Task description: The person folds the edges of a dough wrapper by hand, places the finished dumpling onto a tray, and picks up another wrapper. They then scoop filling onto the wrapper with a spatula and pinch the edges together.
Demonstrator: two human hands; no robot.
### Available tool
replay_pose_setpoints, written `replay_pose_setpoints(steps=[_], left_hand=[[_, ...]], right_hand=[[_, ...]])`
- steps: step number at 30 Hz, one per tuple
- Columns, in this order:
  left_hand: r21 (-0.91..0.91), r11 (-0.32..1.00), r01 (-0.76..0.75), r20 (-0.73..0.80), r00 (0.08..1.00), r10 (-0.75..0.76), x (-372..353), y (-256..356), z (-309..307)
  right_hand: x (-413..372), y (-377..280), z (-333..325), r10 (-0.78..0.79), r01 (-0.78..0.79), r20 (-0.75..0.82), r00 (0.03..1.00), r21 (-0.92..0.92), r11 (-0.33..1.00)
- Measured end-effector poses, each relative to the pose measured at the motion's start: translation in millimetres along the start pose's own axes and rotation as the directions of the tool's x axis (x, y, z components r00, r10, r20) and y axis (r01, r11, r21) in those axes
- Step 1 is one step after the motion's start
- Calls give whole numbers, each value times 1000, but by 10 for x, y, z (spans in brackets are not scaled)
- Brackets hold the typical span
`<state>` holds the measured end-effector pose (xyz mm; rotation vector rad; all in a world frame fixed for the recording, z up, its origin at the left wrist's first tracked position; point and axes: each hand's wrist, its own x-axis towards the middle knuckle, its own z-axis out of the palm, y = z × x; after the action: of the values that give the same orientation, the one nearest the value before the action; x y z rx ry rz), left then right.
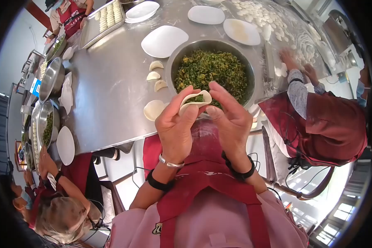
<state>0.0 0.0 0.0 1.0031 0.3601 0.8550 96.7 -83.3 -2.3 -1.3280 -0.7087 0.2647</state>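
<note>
Between my two hands is a dumpling, a round wrapper folded partway up around green filling, its top still gaping. My left hand has its thumb and fingers closed on the wrapper's left side. On the right edge, the fingertips and thumb of my right hand pinch the dough. Just beyond them stands a steel bowl heaped with chopped green and yellow filling. To its left, several folded dumplings lie in a short column, with a flat stack of round wrappers nearer me.
White plates stand beyond the bowl. A tray of dumplings is at far left. Many wrappers lie on the floured far right. Co-workers' hands are at the right, others at the left beside steel bowls.
</note>
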Motion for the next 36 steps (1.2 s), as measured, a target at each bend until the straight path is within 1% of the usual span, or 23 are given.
replay_pose_setpoints(steps=[2, 5, 8, 11, 14, 17, 20, 23, 26, 29, 32, 35, 36], left_hand=[[-31, 999, -9, -40, 999, 7, -20, -3, 13], [-32, 999, -19, -69, 997, 17, -26, -14, 39], [-10, 999, -32, -69, 997, 32, -33, -37, 42], [48, 998, -49, -52, 997, 52, -59, -47, 46], [40, 998, -53, -59, 997, 55, -70, -61, 64], [-20, 998, -55, -50, 997, 54, -86, -83, 80], [17, 999, -49, -55, 997, 50, -96, -97, 92], [51, 999, -14, -26, 1000, 16, -107, -120, 68], [33, 999, -9, 13, 1000, 8, -102, -143, 54], [24, 1000, 0, 54, 999, -1, -94, -83, 68], [90, 995, -33, 81, 996, 25, -106, -89, 50], [54, 998, 8, 71, 997, -11, -135, -96, 44], [41, 999, 3, 65, 998, -6, -138, -90, 53]], right_hand=[[-26, -26, 60, 121, -118, -18, 992, 105, 987], [-45, 7, 98, 89, -85, -20, 996, 152, 985], [-56, -27, 144, 106, -95, -40, 994, 217, 972], [-68, -30, 149, 126, -106, -74, 989, 232, 967], [-68, -43, 147, 136, -119, -55, 989, 239, 964], [-71, -5, 161, 81, -60, -76, 994, 244, 968], [-38, 2, 102, -80, 82, -51, 995, 42, 996], [26, -4, 10, -229, 230, 24, 973, -51, 972], [62, 79, -108, -309, 320, 109, 945, -101, 942], [61, 8, -136, -122, 127, 81, 989, -47, 991], [62, -9, -120, -19, 0, 124, 992, 153, 988], [28, 36, -72, -49, 19, 109, 993, 260, 965], [27, 35, -77, -75, 52, 108, 991, 200, 978]])
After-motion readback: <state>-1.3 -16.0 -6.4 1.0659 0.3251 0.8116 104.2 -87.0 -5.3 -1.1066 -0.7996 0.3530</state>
